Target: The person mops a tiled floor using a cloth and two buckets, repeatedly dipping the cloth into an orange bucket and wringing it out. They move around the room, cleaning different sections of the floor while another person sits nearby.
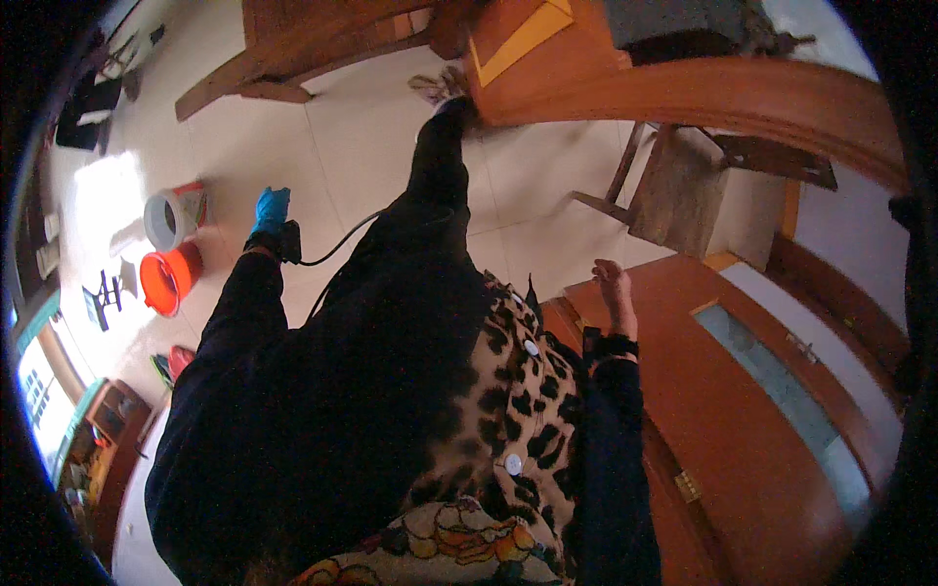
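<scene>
My left hand (272, 209) wears a blue glove and hangs over the pale tiled floor (381, 278). Its fingers look curled, and whether anything lies inside them is hidden. A black device (291, 242) is strapped to that wrist, with a cable running to my dark clothing. Nearest to this hand stand a white bucket (163, 220) and an orange-red bucket (160, 284). On the other side, my bare right hand (612, 282) appears empty, fingers loosely bent, by a brown wooden door (733, 410) with a narrow glass panel (777, 395). Contact with the door is not plain.
A small stool (102, 300) stands beyond the buckets. Wooden furniture (293, 55) and a curved brown wooden edge (696, 91) cross the top. Wooden legs and a panel (678, 198) stand at upper right. A crumpled, cloth-like item (437, 84) lies by my foot.
</scene>
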The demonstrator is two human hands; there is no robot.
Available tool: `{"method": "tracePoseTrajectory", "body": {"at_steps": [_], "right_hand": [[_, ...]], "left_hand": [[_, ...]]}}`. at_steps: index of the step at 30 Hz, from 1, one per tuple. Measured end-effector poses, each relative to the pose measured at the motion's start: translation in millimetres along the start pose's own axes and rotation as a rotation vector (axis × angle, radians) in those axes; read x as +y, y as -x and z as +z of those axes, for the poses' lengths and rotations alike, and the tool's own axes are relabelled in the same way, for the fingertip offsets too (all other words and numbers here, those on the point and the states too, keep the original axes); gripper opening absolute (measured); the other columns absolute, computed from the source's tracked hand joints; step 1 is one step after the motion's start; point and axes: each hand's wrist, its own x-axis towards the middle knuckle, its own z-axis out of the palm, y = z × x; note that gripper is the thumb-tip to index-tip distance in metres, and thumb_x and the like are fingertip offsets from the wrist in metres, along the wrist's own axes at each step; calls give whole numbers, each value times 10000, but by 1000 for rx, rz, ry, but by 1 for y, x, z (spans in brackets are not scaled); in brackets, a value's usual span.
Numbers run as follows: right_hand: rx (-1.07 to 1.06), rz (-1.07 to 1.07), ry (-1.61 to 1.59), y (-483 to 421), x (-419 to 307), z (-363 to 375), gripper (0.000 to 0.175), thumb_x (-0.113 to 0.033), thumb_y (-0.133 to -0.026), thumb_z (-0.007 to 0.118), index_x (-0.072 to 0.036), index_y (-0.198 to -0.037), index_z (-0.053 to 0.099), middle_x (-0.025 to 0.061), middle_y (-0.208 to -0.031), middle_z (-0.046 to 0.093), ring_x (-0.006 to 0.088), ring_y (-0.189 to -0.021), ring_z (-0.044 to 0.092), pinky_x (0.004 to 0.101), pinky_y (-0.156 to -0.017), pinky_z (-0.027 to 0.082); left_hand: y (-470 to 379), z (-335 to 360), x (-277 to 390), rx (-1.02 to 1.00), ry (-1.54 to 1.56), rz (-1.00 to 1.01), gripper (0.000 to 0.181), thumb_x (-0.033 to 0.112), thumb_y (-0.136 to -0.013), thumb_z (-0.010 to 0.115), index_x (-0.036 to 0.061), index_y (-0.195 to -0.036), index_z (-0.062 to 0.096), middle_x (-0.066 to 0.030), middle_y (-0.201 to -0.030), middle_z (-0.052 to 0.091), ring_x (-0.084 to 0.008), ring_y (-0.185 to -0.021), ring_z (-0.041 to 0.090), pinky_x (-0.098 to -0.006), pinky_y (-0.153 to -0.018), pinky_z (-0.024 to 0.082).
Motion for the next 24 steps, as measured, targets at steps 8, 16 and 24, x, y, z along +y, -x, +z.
{"method": "tracePoseTrajectory", "body": {"at_steps": [8,16,24], "right_hand": [[-125,40,301,-20,-38,3,222,-166,-793,467,-43,-951,563,54,-760,581,127,-652,541,231,-537,411],[-158,166,781,-26,-40,-17,231,-195,-810,465,-16,-926,554,59,-729,574,118,-613,529,234,-514,411],[-225,-296,482,-33,-5,30,171,-163,-788,510,-31,-889,552,35,-690,549,94,-631,509,237,-553,415]], "left_hand": [[17,-45,38,65,565,-701,552,324,-752,517,12,-1182,368,-86,-808,581,-187,-732,550,-289,-678,427],[77,-1,58,242,543,-580,553,328,-759,516,-1,-1178,366,-98,-855,575,-200,-768,536,-300,-712,412],[277,104,89,42,406,-582,377,255,-788,466,56,-1107,459,-155,-941,555,-281,-864,529,-366,-771,408]]}}
